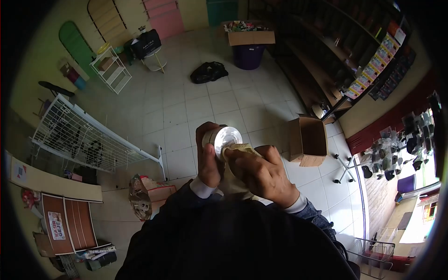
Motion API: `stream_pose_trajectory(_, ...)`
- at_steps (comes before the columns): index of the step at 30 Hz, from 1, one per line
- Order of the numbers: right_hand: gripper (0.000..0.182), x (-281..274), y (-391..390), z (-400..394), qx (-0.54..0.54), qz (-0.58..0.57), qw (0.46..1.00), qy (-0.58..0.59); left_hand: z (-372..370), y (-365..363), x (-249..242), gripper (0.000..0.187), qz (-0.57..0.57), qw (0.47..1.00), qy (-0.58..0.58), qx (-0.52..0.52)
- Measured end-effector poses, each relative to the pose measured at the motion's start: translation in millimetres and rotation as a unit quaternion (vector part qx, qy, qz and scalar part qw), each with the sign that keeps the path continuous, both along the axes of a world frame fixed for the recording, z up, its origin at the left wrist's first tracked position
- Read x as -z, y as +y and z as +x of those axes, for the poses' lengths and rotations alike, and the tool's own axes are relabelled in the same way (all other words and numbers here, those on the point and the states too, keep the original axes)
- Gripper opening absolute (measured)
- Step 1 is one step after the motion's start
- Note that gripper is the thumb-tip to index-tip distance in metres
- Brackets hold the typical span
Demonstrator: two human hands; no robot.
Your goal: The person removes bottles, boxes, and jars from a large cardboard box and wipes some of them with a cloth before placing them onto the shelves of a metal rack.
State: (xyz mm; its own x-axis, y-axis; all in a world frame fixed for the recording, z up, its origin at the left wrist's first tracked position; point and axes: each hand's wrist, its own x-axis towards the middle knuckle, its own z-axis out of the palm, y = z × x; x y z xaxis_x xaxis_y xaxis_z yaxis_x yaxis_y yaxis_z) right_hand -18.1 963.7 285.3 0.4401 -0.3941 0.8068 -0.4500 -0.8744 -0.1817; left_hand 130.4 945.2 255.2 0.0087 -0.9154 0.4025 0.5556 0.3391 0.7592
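Both the left hand [210,158] and the right hand [268,177] are close together, angled inward. We find left fingers curled around a cylindrical container [228,136] against the thumb, its bright round end facing up and toward the right fingers, long axis tilted. We record right fingers bent, gripping a cloth [233,181] at that rim. Beyond them, rightward, stands an open carton [297,140].

Classified as a shop. Identifiable by shelving [303,60] along one wall, pink-and-yellow packets [372,72] strung beside it, a white wire display rack [84,135], small goods [409,125] hung near a bright opening, and a sign [57,226] reading "KASIR" on a brown panel [80,224].
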Motion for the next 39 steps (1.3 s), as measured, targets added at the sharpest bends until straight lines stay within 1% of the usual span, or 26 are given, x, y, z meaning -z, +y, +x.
stream_pose_trajectory(2,0.044,-2,-28,4,-0.001,-0.003,1.0,-0.012,6,-29,-3,0.053,-0.01,1.0,0.003,0.006)
stream_pose_trajectory(5,0.043,-5,-64,6,0.025,0.013,1.0,0.003,11,-63,-5,0.056,0.006,1.0,-0.007,0.019)
stream_pose_trajectory(7,0.042,-2,-88,5,0.048,0.01,0.999,-0.023,13,-87,0,0.058,0.023,0.998,0.046,0.048)
stream_pose_trajectory(8,0.042,0,-99,5,0.049,0.012,0.998,-0.024,14,-98,1,0.058,0.025,0.997,0.045,0.049)
stream_pose_trajectory(10,0.04,0,-120,6,0.017,-0.032,0.999,-0.031,13,-118,-2,0.062,0.033,0.999,0.016,0.037)
stream_pose_trajectory(12,0.037,-2,-143,2,-0.003,-0.021,1.0,-0.009,9,-137,-3,0.062,0.04,0.999,0.006,0.026)
stream_pose_trajectory(14,0.035,7,-169,-7,-0.006,0.024,1.0,-0.004,4,-161,-1,0.063,0.041,0.999,-0.006,0.016)
stream_pose_trajectory(15,0.037,2,-181,-11,0.008,0.032,0.999,-0.03,1,-173,2,0.063,0.038,0.999,0.008,0.032)
stream_pose_trajectory(16,0.037,0,-194,-15,0.01,0.03,0.999,-0.03,-4,-186,5,0.063,0.034,0.998,0.023,0.048)
stream_pose_trajectory(18,0.04,-3,-224,-25,-0.007,0.005,0.993,-0.118,-16,-213,7,0.063,0.012,0.999,0.005,0.035)
stream_pose_trajectory(19,0.045,-14,-236,-34,-0.02,0.028,0.999,-0.038,-23,-225,7,0.063,0.018,0.999,-0.001,0.039)
stream_pose_trajectory(22,0.047,-6,-282,-48,0.001,0.034,0.999,-0.007,-45,-268,6,0.061,0.0,0.999,-0.014,0.046)
stream_pose_trajectory(23,0.048,-7,-296,-54,0.025,0.022,0.999,-0.013,-52,-281,6,0.06,0.014,0.999,-0.002,0.052)
stream_pose_trajectory(26,0.048,-13,-333,-76,0.032,0.036,0.999,-0.009,-77,-314,4,0.056,0.034,0.997,0.031,0.064)
stream_pose_trajectory(28,0.047,-15,-352,-84,0.022,0.032,0.999,-0.011,-88,-337,7,0.055,0.038,0.998,0.001,0.052)
stream_pose_trajectory(29,0.047,-13,-360,-88,0.004,0.037,0.999,-0.01,-91,-346,7,0.054,0.066,0.995,0.0,0.072)
stream_pose_trajectory(30,0.047,-12,-369,-92,-0.013,0.041,0.999,-0.009,-97,-356,7,0.054,0.067,0.995,0.001,0.073)
stream_pose_trajectory(31,0.047,-12,-377,-101,0.002,0.063,0.998,0.01,-102,-366,8,0.054,0.044,0.998,-0.002,0.051)
stream_pose_trajectory(32,0.047,-10,-391,-105,0.017,0.023,0.999,-0.014,-107,-375,8,0.054,0.023,0.999,-0.006,0.028)
stream_pose_trajectory(33,0.046,-10,-400,-111,0.038,0.04,0.998,-0.014,-113,-383,4,0.054,0.031,0.999,0.018,0.032)
stream_pose_trajectory(34,0.045,-11,-410,-115,0.057,0.055,0.997,-0.013,-116,-393,3,0.054,0.031,0.999,0.018,0.033)
stream_pose_trajectory(36,0.045,-9,-428,-113,0.014,0.027,0.999,-0.033,-120,-412,3,0.054,0.066,0.996,0.013,0.058)
stream_pose_trajectory(38,0.036,-3,-443,-110,-0.004,0.018,0.999,-0.034,-120,-432,7,0.053,0.076,0.995,-0.01,0.069)
stream_pose_trajectory(39,0.036,-5,-453,-112,0.003,0.017,0.999,-0.029,-121,-443,4,0.052,0.075,0.995,-0.01,0.067)
